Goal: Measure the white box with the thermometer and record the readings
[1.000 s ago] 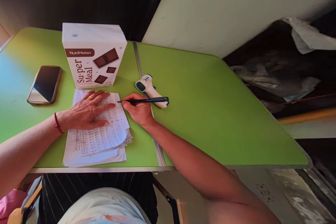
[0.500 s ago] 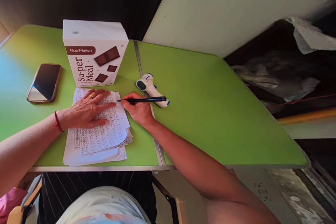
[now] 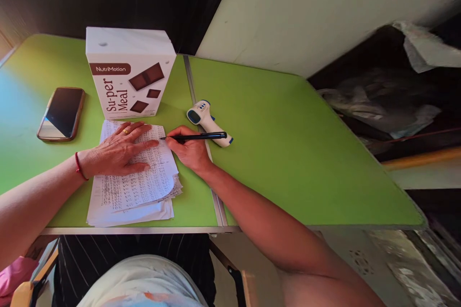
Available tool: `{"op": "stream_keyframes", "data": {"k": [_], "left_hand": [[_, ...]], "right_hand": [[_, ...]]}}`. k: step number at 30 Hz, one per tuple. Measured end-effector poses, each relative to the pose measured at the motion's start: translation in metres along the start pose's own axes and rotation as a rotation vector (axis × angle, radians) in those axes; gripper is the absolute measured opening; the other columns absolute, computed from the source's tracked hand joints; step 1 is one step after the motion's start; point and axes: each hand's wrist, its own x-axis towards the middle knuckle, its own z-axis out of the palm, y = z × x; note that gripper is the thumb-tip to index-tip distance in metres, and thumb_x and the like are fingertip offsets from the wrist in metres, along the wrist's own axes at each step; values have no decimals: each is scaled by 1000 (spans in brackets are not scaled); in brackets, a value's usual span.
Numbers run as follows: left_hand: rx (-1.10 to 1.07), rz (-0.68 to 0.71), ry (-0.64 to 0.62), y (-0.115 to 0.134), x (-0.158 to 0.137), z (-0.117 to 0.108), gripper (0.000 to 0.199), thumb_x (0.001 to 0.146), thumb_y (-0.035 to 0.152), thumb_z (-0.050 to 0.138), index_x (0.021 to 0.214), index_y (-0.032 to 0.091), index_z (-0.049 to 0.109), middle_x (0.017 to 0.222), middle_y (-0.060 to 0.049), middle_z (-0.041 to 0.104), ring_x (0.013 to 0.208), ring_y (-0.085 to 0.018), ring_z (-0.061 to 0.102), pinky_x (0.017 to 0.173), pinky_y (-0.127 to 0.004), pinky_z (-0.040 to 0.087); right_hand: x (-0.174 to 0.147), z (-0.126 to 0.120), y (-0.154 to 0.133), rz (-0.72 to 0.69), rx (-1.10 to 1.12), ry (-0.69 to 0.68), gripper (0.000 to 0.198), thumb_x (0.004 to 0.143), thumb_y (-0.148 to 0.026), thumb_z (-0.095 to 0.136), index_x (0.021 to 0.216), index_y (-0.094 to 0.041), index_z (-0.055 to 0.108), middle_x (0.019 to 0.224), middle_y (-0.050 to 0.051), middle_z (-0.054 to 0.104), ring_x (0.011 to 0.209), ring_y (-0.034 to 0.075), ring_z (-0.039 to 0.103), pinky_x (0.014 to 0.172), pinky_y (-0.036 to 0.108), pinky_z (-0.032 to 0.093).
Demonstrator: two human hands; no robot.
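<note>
While the left hand (image 3: pixel 117 152) lies flat and spread on the stack of papers (image 3: pixel 134 187), pinning it down, the right hand (image 3: pixel 190 149) is closed around a black pen (image 3: pixel 196 137) whose tip meets the top sheet's right edge, so the step in hand looks like writing into the dense handwritten rows. Continuing would call for steady pressure from the flat palm and small, controlled strokes (the sheets are loose and curl at one corner). Counted around the papers: one pen, one white box (image 3: pixel 129 74) standing just behind them, one phone (image 3: pixel 61 113) to their left, one thermometer (image 3: pixel 208 123) to their right, all on one green table (image 3: pixel 288 153).
</note>
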Motion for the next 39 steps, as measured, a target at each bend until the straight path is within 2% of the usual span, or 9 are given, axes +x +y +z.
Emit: {"op": "stream_keyframes", "data": {"k": [5,10,17,25,30,39], "left_hand": [[-13,3,7,0,0,0,59,105,49,59,157,22,56,168,-24,41,153,-46,42,125,-65,35],[-16,1,32,-2,0,3,59,103,48,63,157,25,56,168,-22,42,153,-46,42,125,-65,35],[11,9,-3,-1,1,-1,59,106,51,55,157,21,54,168,-24,40,154,-45,40,126,-64,34],[-6,14,9,-1,1,-1,58,106,51,55,157,22,55,167,-23,41,154,-45,41,125,-65,34],[23,21,-9,-1,1,-2,59,107,51,53,157,20,55,167,-25,41,154,-45,41,125,-64,35],[34,26,-9,-1,1,-3,60,108,52,53,158,18,55,165,-27,41,152,-47,43,124,-66,36]], "right_hand": [[-1,0,0,4,22,9,9,76,-33,69,71,-26,64,65,-3,64,62,16,53,62,32,48],[-1,0,2,21,29,39,13,77,-36,69,72,-26,64,66,-2,64,63,16,54,63,33,50],[0,0,2,7,12,16,11,77,-35,68,73,-26,63,67,-2,64,63,16,55,64,33,50],[0,-1,-2,-3,19,3,7,75,-30,68,71,-26,64,65,-3,66,61,16,56,62,32,48],[0,-2,1,-21,-10,-9,7,79,-27,69,73,-25,65,67,-2,64,63,17,56,64,33,48],[-1,0,3,-25,-3,59,7,75,-30,67,71,-25,64,65,-3,65,62,16,55,62,31,48]]}}
